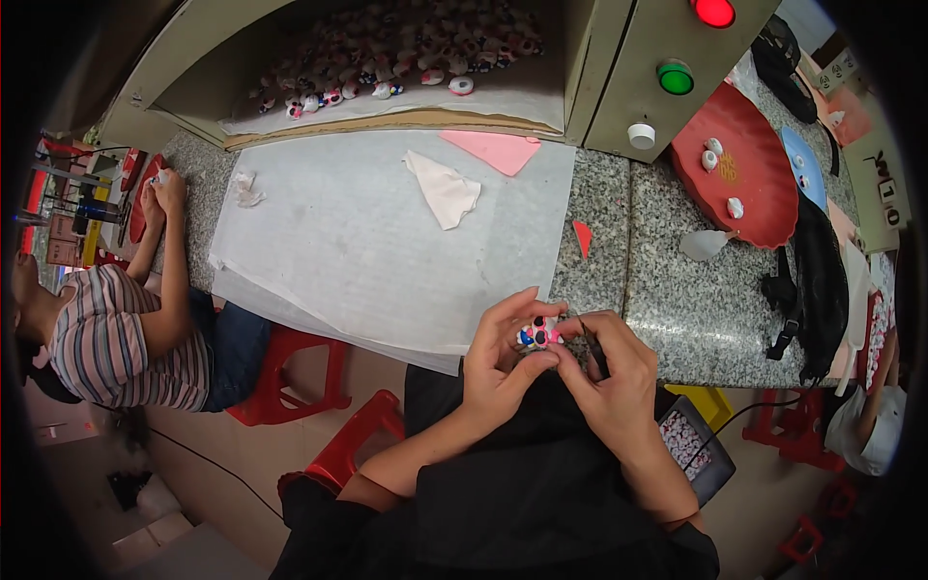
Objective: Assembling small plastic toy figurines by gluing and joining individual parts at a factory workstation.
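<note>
In the head view, a small figurine [538, 334] is held at 4 o'clock from the centre, pinched in the grip of the left hand [505, 356]; a slim dark tool [594, 350] is clasped in that of the right hand [617, 365]. Its coloured parts appear mostly in place, though what is left cannot be judged; similar figurines [406, 48] are heaped at 12 o'clock. White, pink and blue are shown, with dark rounded spots.
</note>
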The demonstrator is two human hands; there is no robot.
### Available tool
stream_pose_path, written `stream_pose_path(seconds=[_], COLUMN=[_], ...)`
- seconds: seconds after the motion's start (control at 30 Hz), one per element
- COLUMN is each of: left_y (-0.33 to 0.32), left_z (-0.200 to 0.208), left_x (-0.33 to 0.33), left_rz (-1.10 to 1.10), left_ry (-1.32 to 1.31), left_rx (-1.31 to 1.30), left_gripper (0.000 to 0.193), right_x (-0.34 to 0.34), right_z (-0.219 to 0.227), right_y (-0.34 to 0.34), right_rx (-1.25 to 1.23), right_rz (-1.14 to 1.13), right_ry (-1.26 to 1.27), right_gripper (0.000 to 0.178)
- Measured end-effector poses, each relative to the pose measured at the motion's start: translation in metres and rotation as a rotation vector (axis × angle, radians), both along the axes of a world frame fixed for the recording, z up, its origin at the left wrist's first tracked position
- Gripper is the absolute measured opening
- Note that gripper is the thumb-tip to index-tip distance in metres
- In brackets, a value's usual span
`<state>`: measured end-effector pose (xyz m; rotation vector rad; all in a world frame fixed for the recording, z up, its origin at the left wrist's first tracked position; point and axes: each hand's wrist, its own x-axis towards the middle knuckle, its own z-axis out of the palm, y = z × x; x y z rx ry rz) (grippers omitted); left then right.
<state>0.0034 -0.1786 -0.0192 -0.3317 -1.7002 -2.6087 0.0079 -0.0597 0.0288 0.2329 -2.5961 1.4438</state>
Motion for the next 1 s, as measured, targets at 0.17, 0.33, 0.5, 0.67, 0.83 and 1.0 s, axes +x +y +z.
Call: stream_pose_path(seconds=[0.17,0.33,0.5,0.67,0.83,1.0], left_y=[-0.017,-0.018,-0.015,-0.015,-0.01,-0.008], left_z=[-0.001,0.006,0.009,0.008,0.007,0.0], left_x=[-0.008,-0.002,0.001,0.001,0.002,0.003], left_rz=[-0.331,-0.303,-0.34,-0.369,-0.261,-0.139], left_ry=[-0.131,-0.108,-0.312,-0.466,-0.499,-0.357], left_rx=[-0.059,-0.351,-0.143,0.085,0.125,0.008], left_gripper=[0.038,0.028,0.029,0.028,0.028,0.029], right_x=[-0.003,-0.002,-0.002,-0.001,-0.003,-0.001], right_z=[0.001,0.006,0.004,0.001,-0.007,-0.018], right_y=[0.01,0.016,0.018,0.017,0.018,0.011], right_rx=[0.008,0.039,-0.013,0.003,-0.03,0.014], right_rz=[0.084,0.118,0.105,0.067,0.06,0.022], right_ry=[-0.038,-0.144,-0.169,-0.135,-0.111,0.09], right_gripper=[0.02,0.02,0.019,0.016,0.017,0.019])
